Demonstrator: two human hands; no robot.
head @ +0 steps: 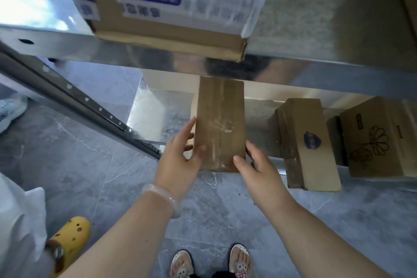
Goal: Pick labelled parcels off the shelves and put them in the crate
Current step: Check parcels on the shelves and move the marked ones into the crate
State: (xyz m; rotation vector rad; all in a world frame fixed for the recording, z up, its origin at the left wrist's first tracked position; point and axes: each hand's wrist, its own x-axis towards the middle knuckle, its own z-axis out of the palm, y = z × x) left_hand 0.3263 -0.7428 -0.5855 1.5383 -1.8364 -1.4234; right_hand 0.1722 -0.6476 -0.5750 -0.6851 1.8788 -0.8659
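1 parcel (220, 119) between left hand (178, 160), right hand (259, 171) — both grip sides.

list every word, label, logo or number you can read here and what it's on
Nothing reads clearly.
Big box on the upper shelf: blue characters and symbols, upside down, blurred, unreadable.
Middle box on the lower shelf: blue shield badge, its characters too blurred.
Right box: flower drawing and small dark marks, too small to read.
Held brown parcel: tape only, no label in view.
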